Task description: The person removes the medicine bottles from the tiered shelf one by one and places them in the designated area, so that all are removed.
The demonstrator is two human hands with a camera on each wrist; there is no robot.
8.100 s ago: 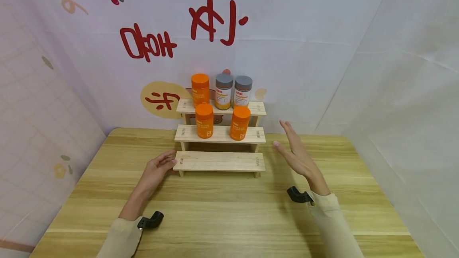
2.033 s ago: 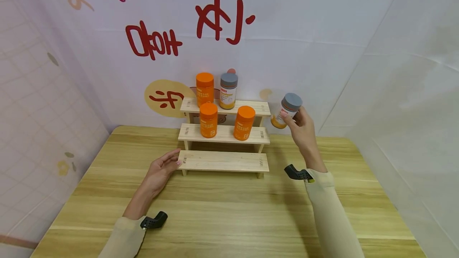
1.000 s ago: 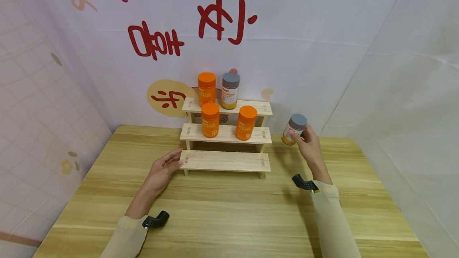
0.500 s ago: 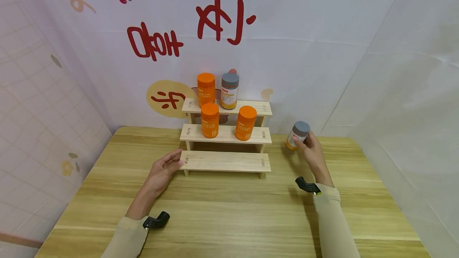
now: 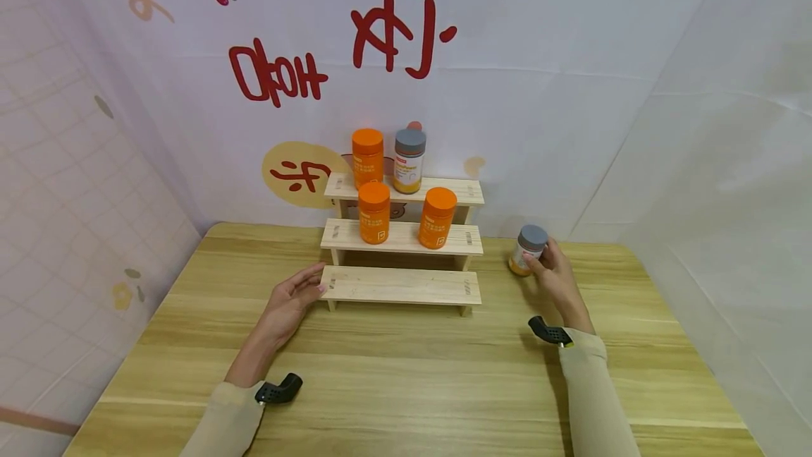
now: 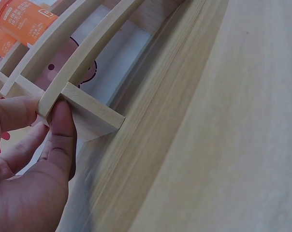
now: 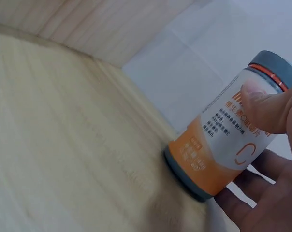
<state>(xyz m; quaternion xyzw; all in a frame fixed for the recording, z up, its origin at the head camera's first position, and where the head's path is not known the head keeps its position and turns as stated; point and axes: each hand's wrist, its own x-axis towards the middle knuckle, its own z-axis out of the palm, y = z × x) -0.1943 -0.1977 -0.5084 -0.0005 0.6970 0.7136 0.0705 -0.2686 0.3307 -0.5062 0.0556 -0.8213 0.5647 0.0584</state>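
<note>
My right hand (image 5: 560, 282) holds a grey-capped supplement bottle (image 5: 524, 254) between thumb and fingers, to the right of a three-tier wooden shelf (image 5: 401, 285). In the right wrist view the bottle (image 7: 209, 150) has a white and orange label and tilts in that picture; its base is at or just above the tabletop, I cannot tell which. With thumb and finger my left hand (image 5: 285, 307) pinches the left end of the lowest board (image 6: 64, 79). An orange bottle (image 5: 368, 159) and a grey-capped bottle (image 5: 409, 164) stand on the top tier.
Two more orange bottles, a left one (image 5: 374, 216) and a right one (image 5: 437, 221), stand on the middle tier. The wood-grain table (image 5: 406, 379) meets a white printed cloth wall (image 5: 539, 111) at the back, with further cloth at both sides.
The right hand took the right-hand grey-capped bottle off the top tier and carried it right and down to table level. The left hand stays at the lowest board.
</note>
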